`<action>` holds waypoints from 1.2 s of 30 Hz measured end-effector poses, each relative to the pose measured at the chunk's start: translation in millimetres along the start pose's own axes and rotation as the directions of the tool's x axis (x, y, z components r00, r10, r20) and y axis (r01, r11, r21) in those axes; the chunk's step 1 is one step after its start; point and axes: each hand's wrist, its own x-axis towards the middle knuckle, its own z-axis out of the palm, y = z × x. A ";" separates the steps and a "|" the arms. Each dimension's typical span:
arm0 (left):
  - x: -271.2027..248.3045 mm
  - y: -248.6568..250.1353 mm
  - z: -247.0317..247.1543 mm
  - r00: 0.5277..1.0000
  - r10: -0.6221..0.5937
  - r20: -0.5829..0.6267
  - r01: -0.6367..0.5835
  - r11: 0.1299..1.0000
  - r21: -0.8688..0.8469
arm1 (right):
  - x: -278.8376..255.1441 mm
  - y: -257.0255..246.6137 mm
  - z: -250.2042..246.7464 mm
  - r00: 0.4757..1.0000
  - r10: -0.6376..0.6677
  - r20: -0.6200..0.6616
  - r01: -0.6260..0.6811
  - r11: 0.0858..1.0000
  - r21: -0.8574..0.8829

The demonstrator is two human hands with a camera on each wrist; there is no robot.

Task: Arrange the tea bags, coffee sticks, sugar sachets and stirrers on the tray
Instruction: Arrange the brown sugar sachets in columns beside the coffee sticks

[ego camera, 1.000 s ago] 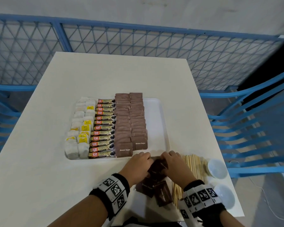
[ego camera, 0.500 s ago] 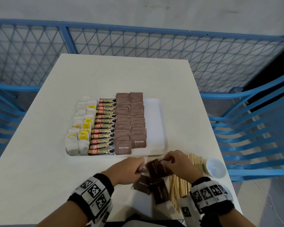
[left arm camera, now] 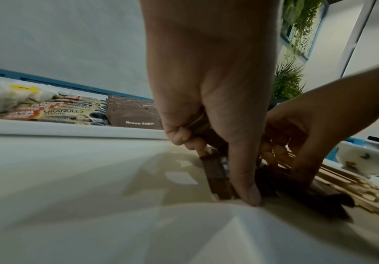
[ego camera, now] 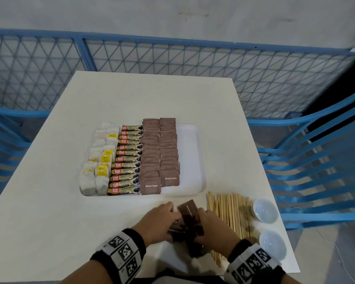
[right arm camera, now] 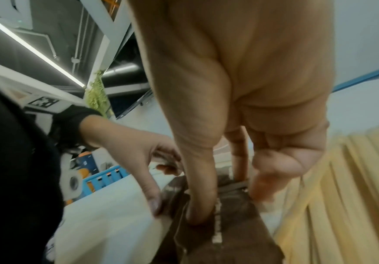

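The white tray (ego camera: 192, 160) holds rows of tea bags (ego camera: 98, 160), coffee sticks (ego camera: 127, 158) and brown sugar sachets (ego camera: 160, 152); its right strip is bare. Just in front of the tray, both hands hold a small bunch of loose brown sugar sachets (ego camera: 190, 214) on the table. My left hand (ego camera: 164, 218) pinches them from the left, thumb tip down on the table (left arm camera: 248, 192). My right hand (ego camera: 210, 224) pinches them from the right, its thumb (right arm camera: 197, 205) pressed on the brown sachets (right arm camera: 236, 228). Wooden stirrers (ego camera: 232, 212) lie in a loose pile right of the hands.
Two small white bowls (ego camera: 264, 210) (ego camera: 273, 244) stand at the table's right front edge beside the stirrers. Blue chairs (ego camera: 320, 160) flank the table and a blue mesh fence (ego camera: 172, 64) runs behind it. The table's near edge lies just under my wrists.
My hands have come closer together, pushing the scattered loose sachets into one bunch between them. The tray's contents have not moved.
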 end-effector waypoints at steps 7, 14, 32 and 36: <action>0.2 -6.3 -16.1 0.993 0.009 -0.121 -0.015 0.999 -0.051 | 3.9 -3.2 8.6 0.999 -0.029 0.029 0.028 0.999 0.025; 24.2 5.2 -28.1 0.995 0.070 -0.072 -0.067 0.997 0.050 | 3.0 -1.8 8.8 0.998 -0.045 0.048 0.049 0.994 -0.100; 20.1 6.7 -18.6 0.995 0.091 -0.030 -0.081 0.966 0.245 | 8.4 -8.4 13.0 0.988 -0.138 0.072 0.152 0.957 -0.248; 14.8 2.4 -13.7 0.994 0.095 -0.052 -0.088 0.988 0.127 | 8.5 -12.0 15.6 0.988 -0.147 0.046 0.152 0.978 -0.143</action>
